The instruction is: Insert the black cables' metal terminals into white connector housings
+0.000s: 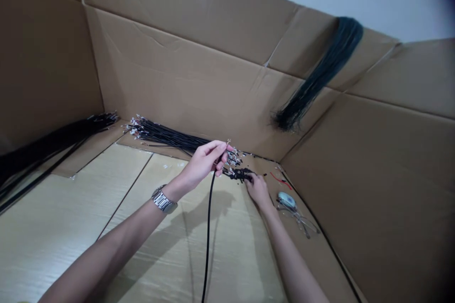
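While your left hand (206,161) pinches a thin black wire (207,236) near its top end, the wire hangs straight down from your fingers (222,151) toward the bottom edge of the view. A silver watch (163,200) sits on that wrist. Your right hand (256,188) rests low on the worktop (64,218), just right of the left hand, with its fingertips on a small heap of black connectors (237,173). I cannot tell if those fingers are closed on a piece or only touching it.

Behind the left hand lies a long bundle of black wires (159,133) with shiny metal tips. Another dark bundle (46,147) lies far to the left of it. To the right of your right hand lie a small blue and white thing (286,200) and a bit of red wire (279,180). Tall cardboard walls (199,71) stand all around, and a black bunch of wires (320,75) hangs over the back wall, up and right of your hands.
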{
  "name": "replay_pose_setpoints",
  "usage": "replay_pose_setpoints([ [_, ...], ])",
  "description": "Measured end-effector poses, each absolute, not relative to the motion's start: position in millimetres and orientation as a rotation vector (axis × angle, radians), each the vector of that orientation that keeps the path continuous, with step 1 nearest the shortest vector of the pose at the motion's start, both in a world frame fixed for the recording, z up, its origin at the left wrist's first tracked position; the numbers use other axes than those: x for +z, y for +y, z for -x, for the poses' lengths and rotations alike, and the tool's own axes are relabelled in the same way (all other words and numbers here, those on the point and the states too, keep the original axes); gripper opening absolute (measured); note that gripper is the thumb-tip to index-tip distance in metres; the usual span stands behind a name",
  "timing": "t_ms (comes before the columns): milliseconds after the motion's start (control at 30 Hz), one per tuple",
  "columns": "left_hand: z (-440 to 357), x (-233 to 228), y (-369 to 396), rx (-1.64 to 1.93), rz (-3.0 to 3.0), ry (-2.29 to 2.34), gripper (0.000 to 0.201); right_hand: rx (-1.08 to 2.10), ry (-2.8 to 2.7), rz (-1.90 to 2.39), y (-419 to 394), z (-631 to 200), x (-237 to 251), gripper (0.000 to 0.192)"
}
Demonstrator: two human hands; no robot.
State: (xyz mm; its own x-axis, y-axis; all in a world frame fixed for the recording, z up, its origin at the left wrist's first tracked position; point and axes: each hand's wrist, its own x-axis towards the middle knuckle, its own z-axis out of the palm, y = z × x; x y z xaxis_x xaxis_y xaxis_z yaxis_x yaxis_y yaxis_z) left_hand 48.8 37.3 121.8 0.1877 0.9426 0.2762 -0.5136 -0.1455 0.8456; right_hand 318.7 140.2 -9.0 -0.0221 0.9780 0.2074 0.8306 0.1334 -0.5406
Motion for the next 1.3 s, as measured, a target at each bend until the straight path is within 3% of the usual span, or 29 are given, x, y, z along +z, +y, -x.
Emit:
replay_pose_setpoints([
  [267,-24.7,143.2,19.9,1.290,-1.533,0.605,0.026,0.357,-1.826,1.657,138.3,-293.2,0.2,0.027],
  [500,-27.1,160.9,4.9,1.317,-1.375,0.565,0.022,0.462,-1.788,1.260,72.2,-263.1,126.3,0.032],
  [633,-34.4,165.4,-1.0,1.240,-1.359,0.554,0.023,0.437,-1.819,0.834,6.5,-241.9,183.8,0.010],
  [667,-35.7,166.5,-3.0,1.230,-1.363,0.563,0.024,0.421,-1.837,0.802,-4.3,-237.6,189.7,0.013],
  [1300,-48.9,166.7,-20.4,1.221,-1.511,0.729,0.027,0.460,-1.871,0.774,-16.8,-226.3,195.4,0.014],
])
